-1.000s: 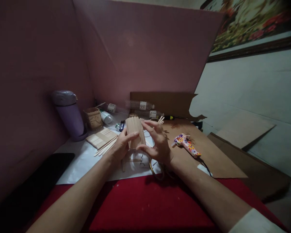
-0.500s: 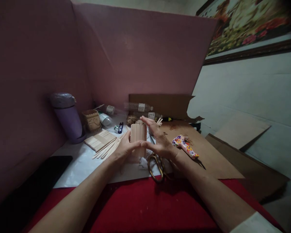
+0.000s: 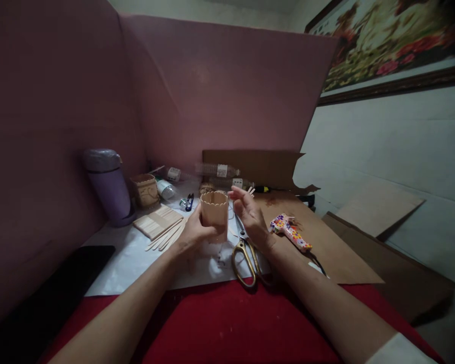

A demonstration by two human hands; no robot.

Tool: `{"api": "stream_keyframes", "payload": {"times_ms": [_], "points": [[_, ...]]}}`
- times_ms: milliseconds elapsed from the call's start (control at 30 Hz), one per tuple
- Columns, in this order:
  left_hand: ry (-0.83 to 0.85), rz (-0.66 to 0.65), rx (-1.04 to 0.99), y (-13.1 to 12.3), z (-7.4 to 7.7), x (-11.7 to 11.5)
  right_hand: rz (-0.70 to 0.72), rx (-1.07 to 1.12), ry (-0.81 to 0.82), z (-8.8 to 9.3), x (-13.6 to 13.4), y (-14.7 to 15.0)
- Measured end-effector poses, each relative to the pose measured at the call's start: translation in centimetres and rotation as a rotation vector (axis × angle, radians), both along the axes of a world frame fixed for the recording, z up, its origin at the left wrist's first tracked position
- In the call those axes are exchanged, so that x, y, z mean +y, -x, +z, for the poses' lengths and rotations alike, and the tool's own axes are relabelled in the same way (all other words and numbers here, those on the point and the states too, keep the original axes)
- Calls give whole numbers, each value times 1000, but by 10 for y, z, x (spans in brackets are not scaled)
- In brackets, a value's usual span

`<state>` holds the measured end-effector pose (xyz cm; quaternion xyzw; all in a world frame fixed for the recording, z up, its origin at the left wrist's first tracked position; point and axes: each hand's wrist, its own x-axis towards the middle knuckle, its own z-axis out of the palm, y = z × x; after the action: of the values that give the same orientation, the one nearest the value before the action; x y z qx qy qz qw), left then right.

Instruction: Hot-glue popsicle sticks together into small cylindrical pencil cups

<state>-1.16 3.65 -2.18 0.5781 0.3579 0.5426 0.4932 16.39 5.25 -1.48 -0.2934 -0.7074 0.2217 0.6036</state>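
Observation:
A cup made of wooden craft sticks (image 3: pixel 215 215) stands upright in my left hand (image 3: pixel 193 232), its scalloped rim and open top showing. My left thumb lies across its front, while the fingers behind it are hidden. To the right of the cup, my right hand (image 3: pixel 250 215) is apart from it, holding nothing, fingers loosely bent and spread. Gold-handled scissors (image 3: pixel 243 258) lie just below that hand. Left of my left hand are loose craft sticks (image 3: pixel 167 237) and a banded bundle of craft sticks (image 3: pixel 158 221).
A flowered glue gun (image 3: pixel 291 232) rests on cardboard (image 3: pixel 337 263) at the right. Behind are plastic bottles (image 3: pixel 222 171), a ball of twine (image 3: pixel 207 188) and small blue snips (image 3: pixel 189 202). At the left stand a purple tumbler (image 3: pixel 108 189) and another wooden cup (image 3: pixel 145 191).
The cup has tipped so its open top now faces me. My right hand has let go of it and moved off to the right; my left hand keeps its hold.

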Motion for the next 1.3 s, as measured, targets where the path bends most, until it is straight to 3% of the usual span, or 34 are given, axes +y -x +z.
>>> {"api": "stream_keyframes", "payload": {"times_ms": [133, 200, 667, 867, 1033, 1300], "points": [[-9, -43, -66, 0, -1, 0, 208, -232, 84, -4, 4, 0], [-12, -58, -91, 0, 0, 0, 224, -305, 94, -4, 3, 1], [-63, -147, -189, -2, 6, -8, 30, -292, -33, -8, -9, 12], [32, -121, -370, -2, 15, -8, -117, -443, -99, -9, -10, 11], [51, -8, -396, -1, 13, -4, -122, -528, -178, -10, -14, 12], [-12, -138, -301, -4, 7, -6, -137, -358, 74, -6, -17, 18]]}}
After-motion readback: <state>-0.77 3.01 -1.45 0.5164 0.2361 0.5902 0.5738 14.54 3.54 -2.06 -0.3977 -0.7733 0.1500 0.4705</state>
